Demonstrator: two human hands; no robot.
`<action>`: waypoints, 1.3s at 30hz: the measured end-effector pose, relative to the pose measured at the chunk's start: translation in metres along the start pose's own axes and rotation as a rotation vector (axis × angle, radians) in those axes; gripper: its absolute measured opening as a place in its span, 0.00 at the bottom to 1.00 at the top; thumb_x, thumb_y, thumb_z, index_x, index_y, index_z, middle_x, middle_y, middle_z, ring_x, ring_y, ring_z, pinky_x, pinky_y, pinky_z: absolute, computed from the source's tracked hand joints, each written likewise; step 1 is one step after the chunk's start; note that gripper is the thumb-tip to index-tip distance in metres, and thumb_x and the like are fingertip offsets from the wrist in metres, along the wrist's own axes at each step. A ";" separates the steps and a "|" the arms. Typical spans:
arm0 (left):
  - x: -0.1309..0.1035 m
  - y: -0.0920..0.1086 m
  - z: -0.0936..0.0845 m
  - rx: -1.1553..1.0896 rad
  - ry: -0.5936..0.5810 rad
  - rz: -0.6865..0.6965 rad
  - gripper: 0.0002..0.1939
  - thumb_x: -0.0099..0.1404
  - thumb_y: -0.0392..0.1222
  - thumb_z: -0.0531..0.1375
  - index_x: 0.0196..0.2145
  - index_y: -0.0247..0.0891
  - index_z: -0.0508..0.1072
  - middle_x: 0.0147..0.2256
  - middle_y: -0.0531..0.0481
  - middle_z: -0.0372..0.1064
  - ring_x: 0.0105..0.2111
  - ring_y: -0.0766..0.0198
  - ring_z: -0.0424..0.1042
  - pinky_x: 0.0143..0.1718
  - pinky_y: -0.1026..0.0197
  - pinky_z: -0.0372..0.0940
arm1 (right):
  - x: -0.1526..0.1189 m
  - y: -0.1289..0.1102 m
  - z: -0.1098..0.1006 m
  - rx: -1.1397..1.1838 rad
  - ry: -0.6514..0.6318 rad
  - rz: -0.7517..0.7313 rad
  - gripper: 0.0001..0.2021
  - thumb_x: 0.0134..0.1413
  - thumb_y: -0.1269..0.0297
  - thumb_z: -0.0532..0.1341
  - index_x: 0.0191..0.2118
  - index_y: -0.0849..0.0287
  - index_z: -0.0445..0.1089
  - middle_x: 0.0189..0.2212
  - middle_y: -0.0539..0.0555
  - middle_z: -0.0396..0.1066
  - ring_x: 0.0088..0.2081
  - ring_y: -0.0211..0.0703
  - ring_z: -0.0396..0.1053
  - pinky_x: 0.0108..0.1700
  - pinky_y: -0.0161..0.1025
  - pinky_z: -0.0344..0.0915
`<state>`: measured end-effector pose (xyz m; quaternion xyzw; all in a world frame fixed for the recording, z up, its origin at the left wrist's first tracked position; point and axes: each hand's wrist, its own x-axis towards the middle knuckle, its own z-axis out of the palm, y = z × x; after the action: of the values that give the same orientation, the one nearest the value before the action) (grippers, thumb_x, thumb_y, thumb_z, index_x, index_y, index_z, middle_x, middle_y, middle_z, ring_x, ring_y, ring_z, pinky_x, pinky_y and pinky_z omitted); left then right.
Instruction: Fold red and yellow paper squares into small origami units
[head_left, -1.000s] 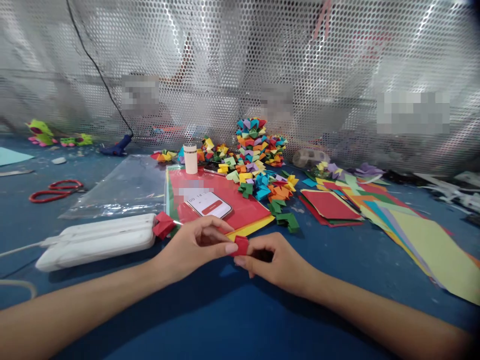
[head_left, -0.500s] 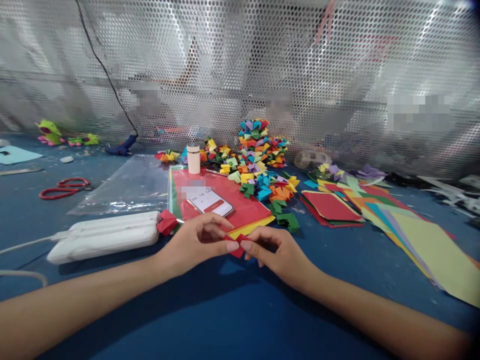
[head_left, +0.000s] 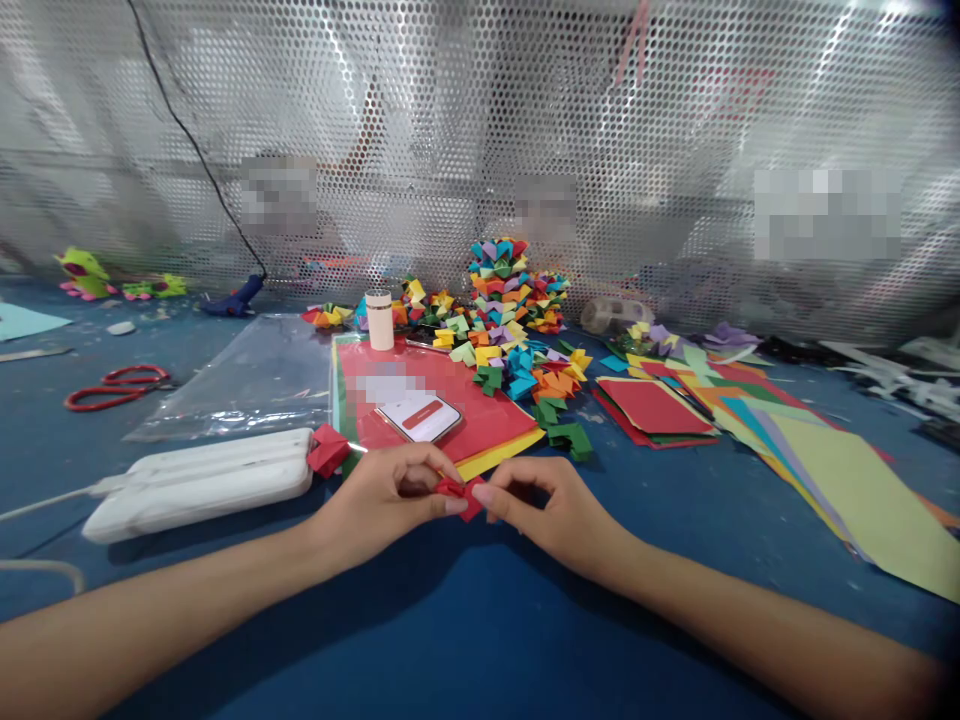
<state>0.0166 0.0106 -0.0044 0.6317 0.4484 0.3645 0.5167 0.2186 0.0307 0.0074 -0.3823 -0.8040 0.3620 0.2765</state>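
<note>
A small folded piece of red paper (head_left: 471, 500) is pinched between my two hands, above the blue table. My left hand (head_left: 401, 490) grips its left side between thumb and fingers, and my right hand (head_left: 540, 505) pinches its right side. Part of the paper is hidden by my fingertips. Just beyond my hands lies a stack of coloured sheets with red on top (head_left: 367, 420), and a phone (head_left: 418, 412) rests on it. Another folded red paper piece (head_left: 328, 450) sits left of my left hand, against a white power bank (head_left: 202, 480).
Folded paper units (head_left: 555, 380) and a stacked paper model (head_left: 499, 290) stand at the back. Red squares (head_left: 656, 408) and coloured strips (head_left: 847, 480) lie right. Scissors (head_left: 112, 388), a plastic sleeve (head_left: 240, 380), a glue gun (head_left: 236, 298) and a cream cylinder (head_left: 380, 322) are leftward.
The red paper has turned or been pressed between my fingers, showing a fold on its left side. My hands stay close together. The whole view has shifted slightly.
</note>
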 end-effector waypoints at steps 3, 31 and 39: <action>-0.001 0.001 0.000 -0.001 -0.020 0.007 0.09 0.57 0.42 0.65 0.32 0.36 0.69 0.28 0.51 0.76 0.31 0.64 0.75 0.32 0.65 0.65 | -0.001 -0.003 0.000 -0.039 0.018 -0.046 0.16 0.55 0.54 0.60 0.23 0.61 0.72 0.20 0.50 0.71 0.22 0.33 0.61 0.25 0.32 0.56; -0.011 0.006 0.004 0.069 -0.020 0.125 0.10 0.64 0.43 0.58 0.42 0.40 0.63 0.34 0.49 0.75 0.36 0.61 0.76 0.37 0.60 0.68 | 0.023 0.062 -0.117 -0.373 0.938 0.068 0.19 0.57 0.52 0.53 0.47 0.60 0.66 0.38 0.60 0.70 0.34 0.47 0.68 0.37 0.47 0.66; -0.015 0.001 0.008 0.253 -0.065 0.342 0.06 0.64 0.39 0.56 0.40 0.39 0.66 0.34 0.51 0.76 0.33 0.66 0.75 0.36 0.63 0.70 | 0.024 0.073 -0.093 -0.639 0.644 -0.035 0.21 0.53 0.53 0.58 0.51 0.55 0.66 0.48 0.58 0.69 0.51 0.54 0.65 0.53 0.52 0.60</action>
<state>0.0192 -0.0063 -0.0055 0.7699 0.3598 0.3671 0.3781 0.3023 0.1172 0.0081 -0.5279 -0.7548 -0.0463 0.3866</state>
